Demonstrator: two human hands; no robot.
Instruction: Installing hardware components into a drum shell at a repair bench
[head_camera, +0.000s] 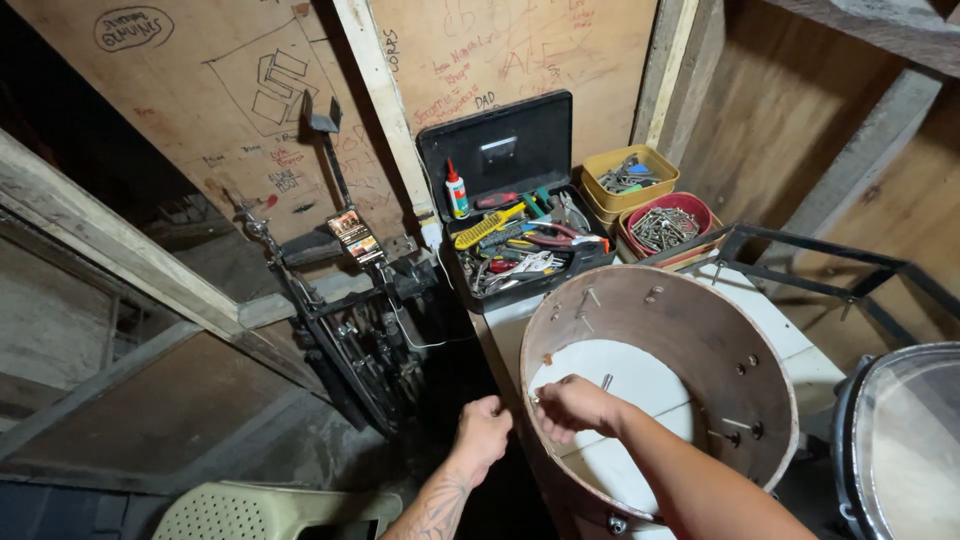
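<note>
A bare brown drum shell (700, 330) stands on a white surface (790, 340), its open top toward me, with screws poking through its wall. My right hand (572, 407) reaches inside the shell near its left wall, fingers pinched on a small metal fastener there. My left hand (482, 430) is curled against the outside of the same wall, just opposite the right hand; what it holds is hidden.
An open black toolbox (515, 200) with pliers, a yellow tool and a glue bottle sits behind the shell. Yellow (630, 180) and red (665, 225) tubs hold screws. Drum stands (340, 310) lean at left, a second drum (900, 440) at right, a plastic chair (270, 510) below.
</note>
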